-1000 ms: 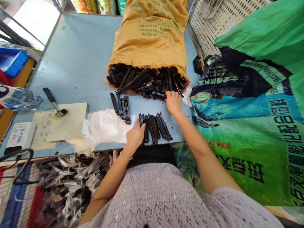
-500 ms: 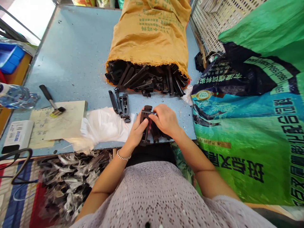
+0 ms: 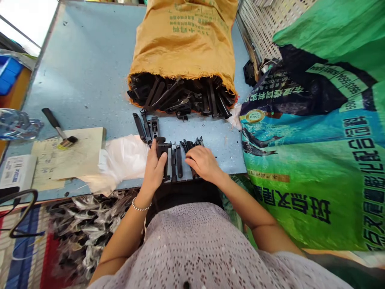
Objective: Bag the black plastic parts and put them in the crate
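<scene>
My left hand (image 3: 155,168) is closed on a black plastic clamp (image 3: 164,149), which looks like a phone holder, near the table's front edge. My right hand (image 3: 205,163) is curled over a cluster of black plastic parts (image 3: 189,146), its fingers closed on one; the fingertips are partly hidden. Between the hands, slim black bars (image 3: 179,161) lie side by side on the table. Beyond my left hand, several longer black pieces (image 3: 139,126) rest on the blue surface.
A yellow woven sack (image 3: 183,52) spills black parts at the back. Left are white plastic film (image 3: 123,158), a brush (image 3: 61,130) on cardboard (image 3: 90,154), a white box (image 3: 18,170) and a water bottle (image 3: 18,124). A large green-blue sack (image 3: 300,160) borders the right.
My hands have moved apart. The left has shifted left with the black clamp, and the right has left the clamp and come down on the black parts. The view has shifted slightly.
</scene>
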### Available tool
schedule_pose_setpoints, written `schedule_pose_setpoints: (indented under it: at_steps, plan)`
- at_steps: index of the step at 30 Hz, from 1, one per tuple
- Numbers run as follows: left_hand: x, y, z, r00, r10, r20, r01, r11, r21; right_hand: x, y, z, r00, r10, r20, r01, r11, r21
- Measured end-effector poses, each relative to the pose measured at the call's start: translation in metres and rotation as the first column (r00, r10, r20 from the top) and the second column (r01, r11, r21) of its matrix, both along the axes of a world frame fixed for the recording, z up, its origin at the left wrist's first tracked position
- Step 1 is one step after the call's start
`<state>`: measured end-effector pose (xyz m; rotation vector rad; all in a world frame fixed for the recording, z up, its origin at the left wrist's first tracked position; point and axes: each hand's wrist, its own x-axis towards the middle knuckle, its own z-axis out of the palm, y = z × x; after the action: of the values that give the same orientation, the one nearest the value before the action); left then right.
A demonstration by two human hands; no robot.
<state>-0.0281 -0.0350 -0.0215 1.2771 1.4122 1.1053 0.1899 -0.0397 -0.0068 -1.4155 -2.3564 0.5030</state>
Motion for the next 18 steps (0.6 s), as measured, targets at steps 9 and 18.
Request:
schedule_pose_setpoints:
  at_steps: [9,18]
  plan:
    - [0.067,0.007,-0.046,0.943,0.069,0.325,-0.018,0.987,-0.157,0.049,0.003,0.001,0.954,-0.256,0.159,0.239,0.964,0.115]
    - [0.049,0.007,-0.026,0.796,0.186,0.575,0.020,0.943,-0.333,-0.010,-0.023,0.003,0.953,0.264,0.151,-0.257,0.964,-0.064]
